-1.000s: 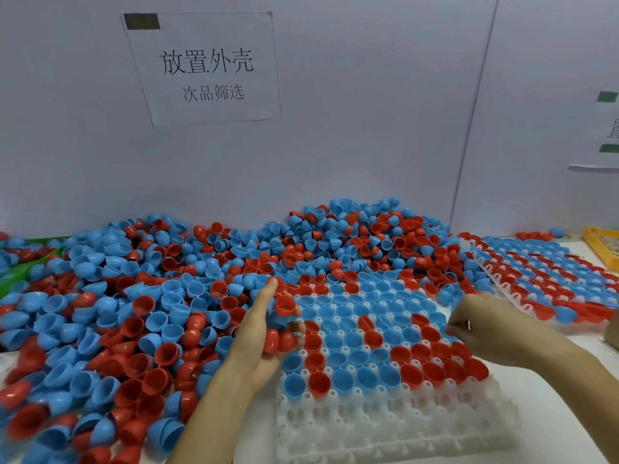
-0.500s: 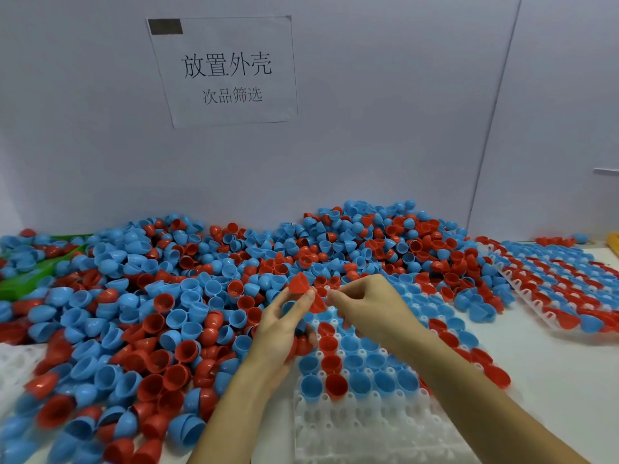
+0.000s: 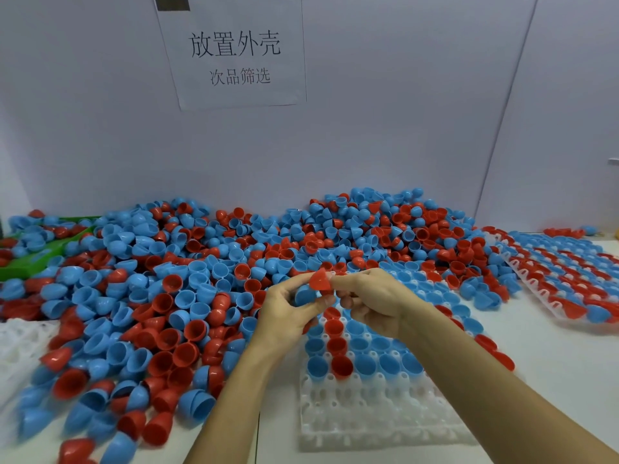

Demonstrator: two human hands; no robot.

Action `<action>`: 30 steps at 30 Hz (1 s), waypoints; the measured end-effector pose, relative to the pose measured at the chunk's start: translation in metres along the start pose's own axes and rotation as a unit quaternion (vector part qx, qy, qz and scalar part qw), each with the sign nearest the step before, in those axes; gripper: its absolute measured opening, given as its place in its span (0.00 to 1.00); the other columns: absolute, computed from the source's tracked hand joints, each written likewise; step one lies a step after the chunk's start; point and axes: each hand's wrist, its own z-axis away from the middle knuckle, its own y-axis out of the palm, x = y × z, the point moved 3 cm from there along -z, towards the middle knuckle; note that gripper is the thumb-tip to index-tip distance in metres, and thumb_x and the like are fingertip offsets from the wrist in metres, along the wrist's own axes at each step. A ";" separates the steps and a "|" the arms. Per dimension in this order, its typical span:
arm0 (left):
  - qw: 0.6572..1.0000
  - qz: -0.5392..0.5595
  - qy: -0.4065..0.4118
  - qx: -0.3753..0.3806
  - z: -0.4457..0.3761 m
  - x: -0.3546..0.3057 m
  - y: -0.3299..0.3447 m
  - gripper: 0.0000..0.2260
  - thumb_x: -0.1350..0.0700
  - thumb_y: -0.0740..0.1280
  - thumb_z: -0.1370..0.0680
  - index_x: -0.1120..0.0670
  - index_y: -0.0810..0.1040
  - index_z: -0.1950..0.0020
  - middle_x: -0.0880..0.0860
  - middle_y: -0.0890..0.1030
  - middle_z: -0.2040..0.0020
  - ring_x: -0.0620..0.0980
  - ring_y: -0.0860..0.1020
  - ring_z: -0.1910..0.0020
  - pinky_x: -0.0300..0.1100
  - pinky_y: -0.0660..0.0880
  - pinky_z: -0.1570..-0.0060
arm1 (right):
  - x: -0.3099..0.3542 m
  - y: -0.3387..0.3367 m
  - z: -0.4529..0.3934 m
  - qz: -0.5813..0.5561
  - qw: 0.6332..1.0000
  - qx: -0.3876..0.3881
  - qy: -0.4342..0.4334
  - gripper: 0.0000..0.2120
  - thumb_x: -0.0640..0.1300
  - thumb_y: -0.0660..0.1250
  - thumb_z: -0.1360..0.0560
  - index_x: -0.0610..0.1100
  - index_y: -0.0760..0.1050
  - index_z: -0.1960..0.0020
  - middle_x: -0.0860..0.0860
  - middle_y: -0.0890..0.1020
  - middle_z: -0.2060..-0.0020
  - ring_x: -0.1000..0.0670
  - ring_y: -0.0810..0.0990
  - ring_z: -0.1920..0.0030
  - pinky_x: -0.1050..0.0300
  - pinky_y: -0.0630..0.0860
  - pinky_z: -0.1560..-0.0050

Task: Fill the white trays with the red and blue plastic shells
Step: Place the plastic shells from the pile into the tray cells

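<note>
Hands have closed in since the earlier frame: right hand now pinches the red shell at the left hand's fingertips, above the white tray's far rows. Left hand also grips a blue shell. Tray's near rows remain unfilled.

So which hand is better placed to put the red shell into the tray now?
Probably the right hand. It pinches the red shell directly above the white tray, while the left hand cradles other shells beside the loose pile.
</note>
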 end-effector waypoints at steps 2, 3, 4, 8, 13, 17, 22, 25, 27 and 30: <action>1.000 0.000 -0.006 0.015 0.001 0.000 0.000 0.17 0.49 0.77 0.33 0.34 0.84 0.47 0.50 0.85 0.58 0.43 0.78 0.68 0.35 0.78 0.65 | 0.002 -0.004 0.002 0.007 1.000 -0.005 -0.015 0.09 0.43 0.74 0.26 0.37 0.84 0.60 0.49 0.73 0.71 0.55 0.65 0.73 0.66 0.62 0.77; 1.000 0.004 -0.007 0.019 0.002 0.000 -0.001 0.17 0.49 0.76 0.33 0.34 0.84 0.46 0.50 0.86 0.54 0.44 0.78 0.67 0.37 0.79 0.62 | 0.003 -0.006 0.004 0.014 1.000 -0.009 -0.025 0.09 0.43 0.75 0.26 0.36 0.84 0.57 0.50 0.72 0.72 0.55 0.65 0.74 0.65 0.62 0.77; 1.000 0.013 -0.007 0.017 0.003 -0.001 -0.003 0.17 0.49 0.76 0.32 0.36 0.84 0.44 0.49 0.86 0.50 0.45 0.78 0.67 0.38 0.80 0.60 | 0.005 -0.009 0.007 0.025 0.999 -0.013 -0.037 0.10 0.44 0.75 0.26 0.35 0.85 0.55 0.50 0.72 0.73 0.56 0.65 0.75 0.65 0.62 0.77; 0.995 0.065 -0.031 -0.065 0.002 -0.002 -0.011 0.14 0.47 0.75 0.31 0.40 0.85 0.46 0.54 0.86 0.48 0.48 0.78 0.67 0.43 0.78 0.59 | 0.008 -0.019 0.024 0.161 0.983 -0.024 -0.086 0.09 0.50 0.74 0.27 0.44 0.85 0.56 0.53 0.77 0.74 0.58 0.71 0.74 0.65 0.69 0.72; 0.988 0.071 -0.047 -0.132 0.009 0.007 -0.016 0.08 0.44 0.74 0.31 0.44 0.83 0.55 0.54 0.85 0.54 0.49 0.79 0.67 0.44 0.77 0.64 | -0.008 -0.006 0.046 0.402 0.898 0.077 -0.163 0.08 0.45 0.72 0.24 0.52 0.84 0.61 0.55 0.84 0.69 0.60 0.72 0.74 0.68 0.69 0.72; 0.977 0.155 -0.050 -0.140 0.022 0.016 -0.020 0.07 0.48 0.74 0.29 0.50 0.83 0.56 0.54 0.82 0.61 0.50 0.77 0.69 0.44 0.76 0.67 | -0.031 0.013 0.057 0.502 0.835 0.122 -0.191 0.03 0.46 0.75 0.27 0.47 0.85 0.56 0.52 0.84 0.65 0.59 0.75 0.72 0.64 0.73 0.71; 0.935 0.322 -0.107 -0.105 0.023 0.016 -0.017 0.11 0.49 0.72 0.28 0.55 0.75 0.56 0.54 0.75 0.65 0.49 0.73 0.70 0.43 0.74 0.67 | -0.046 0.033 0.057 0.616 0.758 0.104 -0.188 0.09 0.45 0.71 0.28 0.41 0.81 0.52 0.46 0.84 0.60 0.43 0.82 0.61 0.45 0.82 0.60; 0.920 0.359 -0.126 -0.089 0.025 0.017 -0.016 0.13 0.46 0.69 0.26 0.55 0.75 0.56 0.53 0.73 0.66 0.49 0.72 0.70 0.43 0.72 0.66 | -0.047 0.038 0.058 0.645 0.733 0.088 -0.196 0.09 0.48 0.71 0.28 0.44 0.82 0.51 0.49 0.83 0.61 0.46 0.82 0.61 0.47 0.83 0.58; 0.920 0.360 -0.132 -0.085 0.026 0.017 -0.015 0.13 0.46 0.69 0.25 0.55 0.76 0.56 0.53 0.74 0.66 0.50 0.73 0.70 0.43 0.72 0.67 | -0.047 0.039 0.057 0.651 0.727 0.086 -0.199 0.09 0.49 0.71 0.28 0.44 0.82 0.51 0.50 0.83 0.60 0.48 0.82 0.61 0.48 0.83 0.57; 0.920 0.358 -0.133 -0.086 0.025 0.017 -0.015 0.12 0.46 0.69 0.25 0.55 0.76 0.56 0.53 0.74 0.66 0.50 0.73 0.70 0.44 0.73 0.67 | -0.044 0.039 0.056 0.647 0.731 0.082 -0.203 0.10 0.49 0.72 0.27 0.45 0.82 0.49 0.51 0.83 0.58 0.50 0.82 0.59 0.49 0.83 0.55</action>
